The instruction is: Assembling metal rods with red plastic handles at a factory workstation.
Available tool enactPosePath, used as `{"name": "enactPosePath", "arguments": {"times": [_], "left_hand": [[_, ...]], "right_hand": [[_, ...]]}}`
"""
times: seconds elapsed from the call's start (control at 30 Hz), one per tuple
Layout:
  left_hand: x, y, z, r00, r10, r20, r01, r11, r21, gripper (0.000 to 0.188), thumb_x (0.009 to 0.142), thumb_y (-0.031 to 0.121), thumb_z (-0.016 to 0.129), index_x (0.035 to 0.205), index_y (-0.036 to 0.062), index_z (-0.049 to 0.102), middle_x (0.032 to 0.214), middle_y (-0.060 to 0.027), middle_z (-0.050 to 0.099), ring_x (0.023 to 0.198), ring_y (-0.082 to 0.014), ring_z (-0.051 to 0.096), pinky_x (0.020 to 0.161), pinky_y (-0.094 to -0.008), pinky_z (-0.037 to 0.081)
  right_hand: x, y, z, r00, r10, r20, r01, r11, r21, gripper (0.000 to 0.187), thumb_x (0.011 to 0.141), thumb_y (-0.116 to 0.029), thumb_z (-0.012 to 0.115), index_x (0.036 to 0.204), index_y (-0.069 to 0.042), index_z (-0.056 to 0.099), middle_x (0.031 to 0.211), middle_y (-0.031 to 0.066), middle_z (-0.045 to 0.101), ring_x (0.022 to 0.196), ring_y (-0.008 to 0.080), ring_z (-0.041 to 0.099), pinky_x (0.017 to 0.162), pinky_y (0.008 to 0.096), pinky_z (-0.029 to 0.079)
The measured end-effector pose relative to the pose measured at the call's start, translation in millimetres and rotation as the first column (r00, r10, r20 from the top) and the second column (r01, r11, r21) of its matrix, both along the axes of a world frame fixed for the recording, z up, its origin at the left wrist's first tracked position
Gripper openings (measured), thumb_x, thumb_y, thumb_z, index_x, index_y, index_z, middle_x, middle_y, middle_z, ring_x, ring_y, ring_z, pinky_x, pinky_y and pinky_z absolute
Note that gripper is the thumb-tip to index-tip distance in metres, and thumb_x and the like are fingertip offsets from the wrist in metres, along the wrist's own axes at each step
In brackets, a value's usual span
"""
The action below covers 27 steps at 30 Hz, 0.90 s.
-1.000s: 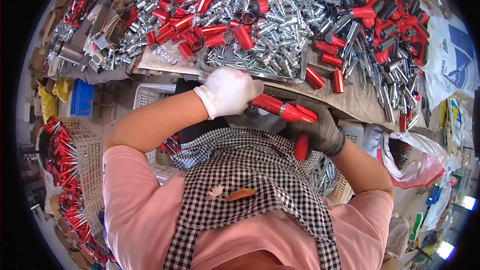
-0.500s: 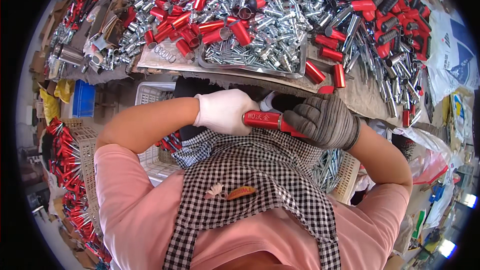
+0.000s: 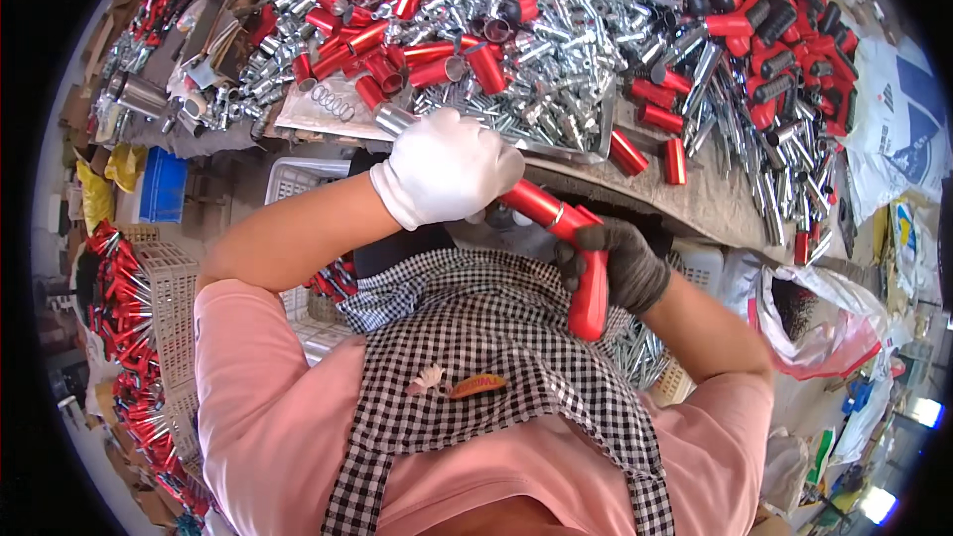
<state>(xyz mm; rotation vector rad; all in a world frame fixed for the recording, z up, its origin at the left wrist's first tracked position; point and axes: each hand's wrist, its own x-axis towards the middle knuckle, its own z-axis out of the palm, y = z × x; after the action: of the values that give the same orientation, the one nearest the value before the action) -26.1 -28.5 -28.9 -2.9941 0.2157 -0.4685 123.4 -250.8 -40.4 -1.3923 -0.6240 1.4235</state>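
Left hand [image 3: 449, 165], white glove: closed around the upper end of a red tube [image 3: 539, 204], just below the table edge [image 3: 695, 203]. Right hand [image 3: 617, 263], dark glove: clamped on a second red tube [image 3: 590, 296] that points down over the checked apron [image 3: 476, 337]. The two tubes meet at a silver joint between the hands. Table above: heaped silver fittings [image 3: 566, 50], loose red sleeves [image 3: 437, 65], black grips [image 3: 784, 15]. Lower left: white crate [image 3: 164, 308] beside finished red-handled pieces [image 3: 119, 283]

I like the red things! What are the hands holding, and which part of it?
Both hold red handle pieces joined at an angle. The left hand, in a white glove, wraps the upper red tube; the right hand, in a dark glove, grips the lower red handle near its top.
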Motion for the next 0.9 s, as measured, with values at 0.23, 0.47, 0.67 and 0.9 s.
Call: {"name": "enactPosePath", "arguments": {"times": [0.23, 0.47, 0.67, 0.9], "left_hand": [[3, 6, 4, 0.492, -0.496, -0.715, -0.488, 0.523, -0.698, 0.032, 0.069, 0.025, 0.075, 0.089, 0.0031, 0.067, 0.075, -0.0133, 0.065, 0.066, -0.0239, 0.064, 0.063, -0.0382, 0.052], [-4, -12, -16, 0.991, 0.121, -0.057, -0.127, 0.986, -0.112, 0.028, 0.076, 0.035, 0.071, 0.074, 0.0093, 0.061, 0.064, -0.0118, 0.061, 0.062, -0.0322, 0.066, 0.056, -0.0423, 0.051], [-11, -12, -20, 0.584, -0.466, -0.665, -0.381, 0.566, -0.731, 0.025, 0.073, 0.029, 0.073, 0.079, 0.0063, 0.065, 0.069, -0.015, 0.067, 0.059, -0.0315, 0.065, 0.054, -0.0441, 0.05], [-16, -9, -18, 0.889, 0.053, -0.455, -0.263, 0.872, -0.412, 0.028, 0.074, 0.033, 0.075, 0.074, 0.0079, 0.063, 0.069, -0.0133, 0.066, 0.061, -0.0299, 0.066, 0.054, -0.0392, 0.05]], "right_hand": [[15, 6, 15, 0.419, 0.032, 0.907, -0.433, 0.886, 0.169, 0.044, 0.071, -0.016, 0.075, 0.111, 0.0, 0.064, 0.088, 0.0131, 0.067, 0.072, 0.0252, 0.066, 0.066, 0.0368, 0.055], [5, -1, -2, 0.782, 0.067, 0.62, -0.186, 0.974, 0.129, 0.039, 0.075, -0.018, 0.075, 0.107, 0.0, 0.063, 0.084, 0.0078, 0.066, 0.073, 0.0258, 0.066, 0.068, 0.038, 0.054], [10, 7, 10, 0.207, 0.181, 0.962, -0.46, 0.885, -0.068, 0.034, 0.077, -0.014, 0.072, 0.108, -0.003, 0.064, 0.087, 0.0128, 0.067, 0.073, 0.0316, 0.067, 0.067, 0.0413, 0.055], [8, 14, 6, 0.449, 0.078, 0.89, -0.392, 0.912, 0.117, 0.034, 0.073, -0.018, 0.073, 0.105, -0.008, 0.066, 0.081, 0.0088, 0.065, 0.073, 0.032, 0.064, 0.068, 0.0374, 0.053]]}}
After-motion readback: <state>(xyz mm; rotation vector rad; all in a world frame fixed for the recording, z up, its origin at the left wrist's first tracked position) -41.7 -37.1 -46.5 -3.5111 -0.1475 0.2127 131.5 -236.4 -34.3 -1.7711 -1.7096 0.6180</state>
